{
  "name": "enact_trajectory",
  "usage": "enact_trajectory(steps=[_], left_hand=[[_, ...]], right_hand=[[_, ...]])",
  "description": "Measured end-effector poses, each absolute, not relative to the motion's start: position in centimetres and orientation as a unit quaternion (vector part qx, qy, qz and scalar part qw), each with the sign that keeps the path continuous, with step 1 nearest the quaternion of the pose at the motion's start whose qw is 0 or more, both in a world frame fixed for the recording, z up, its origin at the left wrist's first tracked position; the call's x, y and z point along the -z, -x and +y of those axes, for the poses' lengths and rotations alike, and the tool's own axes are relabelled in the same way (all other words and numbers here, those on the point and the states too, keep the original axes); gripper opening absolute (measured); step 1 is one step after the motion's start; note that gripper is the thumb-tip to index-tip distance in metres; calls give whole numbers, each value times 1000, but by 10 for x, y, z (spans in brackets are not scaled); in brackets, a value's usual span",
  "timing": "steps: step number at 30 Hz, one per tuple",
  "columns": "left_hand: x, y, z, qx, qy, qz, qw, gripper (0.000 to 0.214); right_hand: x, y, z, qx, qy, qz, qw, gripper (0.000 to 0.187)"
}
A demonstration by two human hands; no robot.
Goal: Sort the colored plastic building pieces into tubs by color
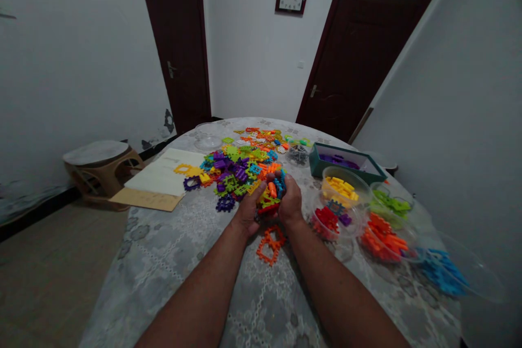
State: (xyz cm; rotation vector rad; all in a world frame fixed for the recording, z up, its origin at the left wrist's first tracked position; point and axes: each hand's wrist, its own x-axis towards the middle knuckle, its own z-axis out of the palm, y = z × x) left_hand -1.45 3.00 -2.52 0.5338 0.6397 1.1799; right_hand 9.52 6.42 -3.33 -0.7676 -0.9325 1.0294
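Note:
My left hand (248, 211) and my right hand (291, 201) are cupped together around a bunch of plastic building pieces (269, 199) in red, orange, blue, yellow and green. Fingers curl around the bunch from both sides, and the undersides are hidden. Just beyond my hands lies a big mixed pile of interlocking pieces (234, 168), mostly purple, lime green and blue. Orange square frame pieces (269, 247) lie on the patterned tablecloth (179, 272) between my forearms.
To the right stand clear tubs of yellow pieces (341, 191), red pieces (326, 220), orange pieces (382, 238), green pieces (389, 204) and blue pieces (442, 272). A teal box (346, 162) holds purple pieces. Papers (159, 176) lie left; a stool (100, 168) stands beyond the table.

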Motion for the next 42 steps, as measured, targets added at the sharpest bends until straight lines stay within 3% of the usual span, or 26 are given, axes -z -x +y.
enact_trajectory(steps=[6, 11, 16, 21, 26, 36, 42], left_hand=[[28, 9, 29, -588, -239, 296, 713, 48], [26, 19, 32, -541, -184, 341, 746, 28], [24, 26, 33, -525, -153, 314, 776, 19], [32, 28, 36, -542, -142, 283, 778, 21], [34, 31, 39, -544, -138, 280, 779, 26], [29, 30, 40, -535, -161, 279, 781, 27], [25, 30, 42, -533, -158, 276, 784, 33]], right_hand=[[20, -92, 43, -322, 390, -603, 617, 35], [15, -88, 50, -472, 324, -457, 681, 40], [-5, -89, 55, -570, 240, -306, 724, 31], [-25, -99, 52, -562, 231, -300, 735, 31], [-34, -109, 47, -493, 319, -280, 759, 36], [-47, -160, -15, -528, 439, -461, 563, 43], [-31, -208, -68, -477, 500, -511, 512, 26]])
